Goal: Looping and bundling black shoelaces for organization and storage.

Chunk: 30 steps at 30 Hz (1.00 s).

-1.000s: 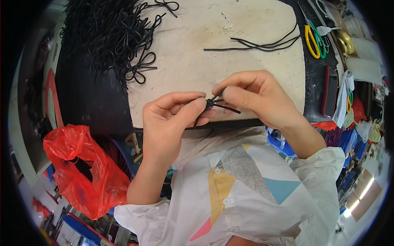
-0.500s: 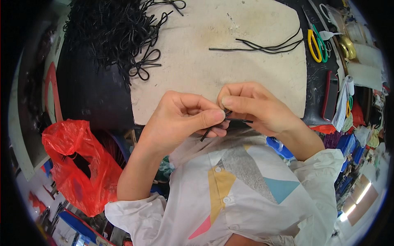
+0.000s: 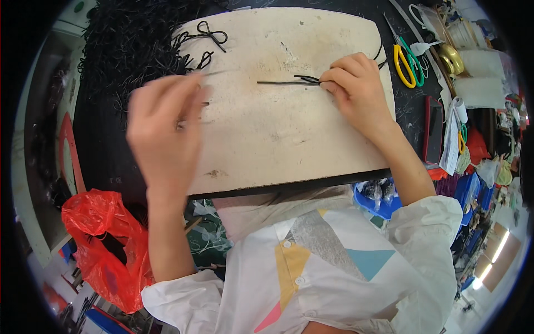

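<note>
My right hand [image 3: 356,94] is closed on thin black cords [image 3: 281,83] that lie on the pale board [image 3: 278,145]. Their ends stick out to the left of its fingertips, and a loop curves up behind the hand near the board's right edge. Over the board's left side, my left hand [image 3: 164,131] is smeared by motion, so its fingers are unclear. A small dark bit shows at its fingertips. Just beyond it lies a large tangled heap of black cords [image 3: 133,50], with looped, knotted pieces [image 3: 214,36] spilling onto the board.
Scissors with yellow and green handles [image 3: 405,65] lie right of the board. Nearby are a dark red-edged phone-like object [image 3: 433,131] and a brass-coloured roll [image 3: 450,60]. A red plastic bag [image 3: 105,245] hangs at the lower left. A blue container [image 3: 378,206] sits below the board's front edge.
My hands have parted from the cord they held together near the board's front edge. The left went up and left toward the heap; the right went up to the cords lying on the board.
</note>
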Available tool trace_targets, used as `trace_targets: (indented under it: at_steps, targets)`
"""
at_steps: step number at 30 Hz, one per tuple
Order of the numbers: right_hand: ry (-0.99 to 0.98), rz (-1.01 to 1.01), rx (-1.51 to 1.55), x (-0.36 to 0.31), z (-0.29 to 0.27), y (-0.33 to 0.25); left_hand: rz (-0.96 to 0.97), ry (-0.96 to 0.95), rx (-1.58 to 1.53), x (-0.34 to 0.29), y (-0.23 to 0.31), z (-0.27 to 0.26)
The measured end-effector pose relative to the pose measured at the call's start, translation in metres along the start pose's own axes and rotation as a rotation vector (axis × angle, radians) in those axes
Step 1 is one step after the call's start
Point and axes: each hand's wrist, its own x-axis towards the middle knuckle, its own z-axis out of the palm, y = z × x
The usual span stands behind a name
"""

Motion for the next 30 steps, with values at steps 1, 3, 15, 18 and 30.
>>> trace_targets:
  at_steps: [1,3,15,18,30]
  targets:
    - [-0.002,-0.043,-0.023,0.006,0.001,-0.004,-0.022,-0.037,-0.114,-0.005,0.005,0.011]
    - [0.002,-0.110,-0.043,0.017,0.000,-0.013,0.127,-0.048,-0.118,-0.008,0.021,0.030]
    - [0.024,0.393,0.955,0.018,-0.014,-0.054,-0.907,-0.224,-1.605,-0.016,0.039,0.029]
    - [0.035,0.420,1.074,0.016,-0.006,-0.069,-1.001,-0.142,-1.776,-0.021,0.047,0.031]
    - [-0.050,0.524,1.336,0.012,-0.017,-0.086,-0.743,-0.182,-1.636,-0.036,0.044,0.026]
